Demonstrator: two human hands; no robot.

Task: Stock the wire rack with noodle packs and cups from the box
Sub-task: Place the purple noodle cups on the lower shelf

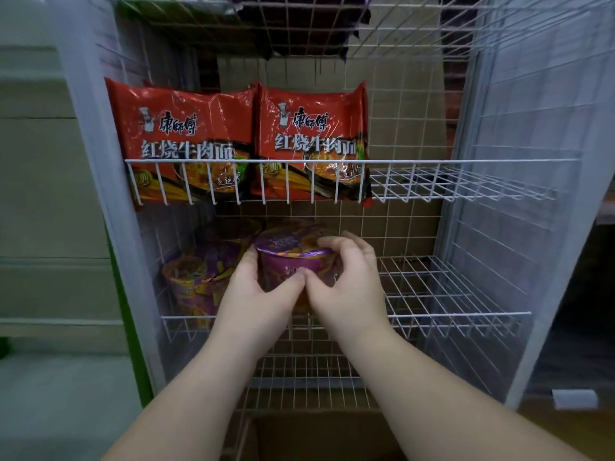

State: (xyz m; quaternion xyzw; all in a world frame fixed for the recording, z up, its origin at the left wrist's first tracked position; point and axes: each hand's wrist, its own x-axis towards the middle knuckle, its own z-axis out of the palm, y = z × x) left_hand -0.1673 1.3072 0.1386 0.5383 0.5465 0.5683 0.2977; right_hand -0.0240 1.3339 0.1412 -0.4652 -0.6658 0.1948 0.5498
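A purple noodle cup (293,257) stands on the lower shelf (442,294) of the white wire rack, held between both hands. My left hand (256,294) grips its left side and my right hand (346,281) curls over its rim and right side; the thumbs meet at the front. Two more purple cups (196,281) sit to the left, one behind the other. On the shelf above, two red noodle packs (189,141) (312,138) stand upright side by side behind the front rail.
Dark purple packs (306,24) lie on the top shelf. The right halves of the middle shelf (459,184) and the lower shelf hold nothing. An open cardboard box (319,437) sits below, between my forearms. Cardboard cartons stand behind the rack.
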